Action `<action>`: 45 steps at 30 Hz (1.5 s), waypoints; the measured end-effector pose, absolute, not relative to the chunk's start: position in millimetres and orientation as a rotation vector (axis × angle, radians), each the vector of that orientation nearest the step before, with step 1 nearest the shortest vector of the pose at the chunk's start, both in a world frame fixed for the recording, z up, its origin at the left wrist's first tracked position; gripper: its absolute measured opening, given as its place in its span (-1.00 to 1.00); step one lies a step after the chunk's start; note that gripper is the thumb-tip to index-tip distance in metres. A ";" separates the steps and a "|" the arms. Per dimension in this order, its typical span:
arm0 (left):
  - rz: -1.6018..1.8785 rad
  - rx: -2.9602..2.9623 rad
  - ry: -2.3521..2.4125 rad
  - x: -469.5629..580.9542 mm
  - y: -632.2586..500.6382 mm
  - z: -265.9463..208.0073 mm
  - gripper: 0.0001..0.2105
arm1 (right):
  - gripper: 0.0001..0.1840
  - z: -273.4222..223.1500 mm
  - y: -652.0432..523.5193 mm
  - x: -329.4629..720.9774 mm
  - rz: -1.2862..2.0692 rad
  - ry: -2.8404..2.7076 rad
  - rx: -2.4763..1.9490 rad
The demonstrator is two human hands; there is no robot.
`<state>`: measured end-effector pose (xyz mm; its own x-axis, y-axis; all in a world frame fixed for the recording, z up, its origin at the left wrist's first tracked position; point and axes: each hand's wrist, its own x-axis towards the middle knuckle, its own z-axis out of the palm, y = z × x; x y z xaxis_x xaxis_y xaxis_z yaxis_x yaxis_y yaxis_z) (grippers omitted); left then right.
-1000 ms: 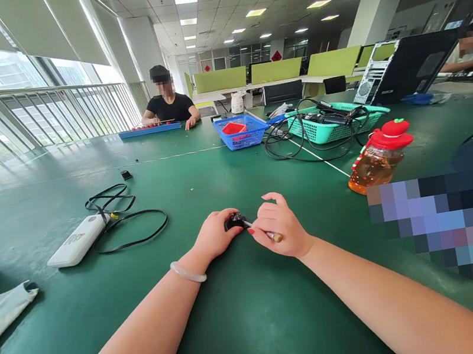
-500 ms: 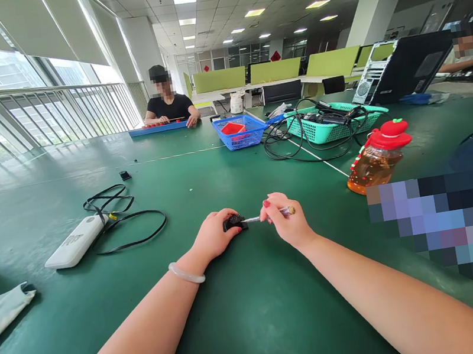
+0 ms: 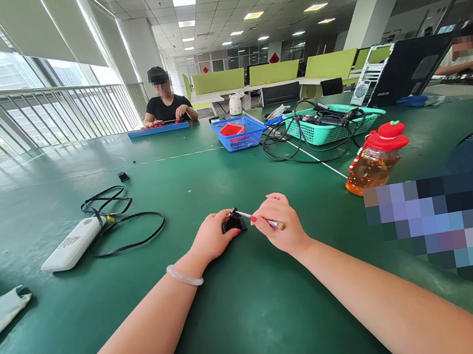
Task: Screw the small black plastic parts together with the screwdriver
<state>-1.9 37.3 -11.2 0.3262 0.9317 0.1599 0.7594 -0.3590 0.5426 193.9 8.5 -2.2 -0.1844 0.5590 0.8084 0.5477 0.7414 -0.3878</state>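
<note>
My left hand [image 3: 212,236] is closed round the side of a small black block-like object [image 3: 233,223] on the green table, thumb in front and fingers behind. The object's exact kind is too small to tell. In my right hand [image 3: 280,221] is a slim silver brush-like tool [image 3: 273,224] with a tan butt end, pinched between thumb and fingers. Its shaft slants up to the left, and its dark tip meets the top of the black object.
A white power bank [image 3: 72,245] with a looped black cable lies left. Ahead are a blue basket [image 3: 242,139] and a teal basket [image 3: 320,136] of cables. A red-lidded bottle [image 3: 373,164] stands right. A person [image 3: 168,107] sits across the table.
My right hand has tilted the brush-like tool from nearly level to slanting, raising its tip onto the black object's top. The person opposite has moved a hand in over the blue tray.
</note>
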 end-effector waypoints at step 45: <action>0.598 2.375 1.354 -6.3 37.8 -11.3 -0.57 | -0.57 1.9 2.7 182.6 0.308 -1.976 -0.966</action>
<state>-6.3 37.8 -11.3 0.4569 0.8691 0.1896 0.7252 -0.4874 0.4864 182.6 2.7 1.9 -0.3015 0.7317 0.6113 0.5112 0.6653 -0.5442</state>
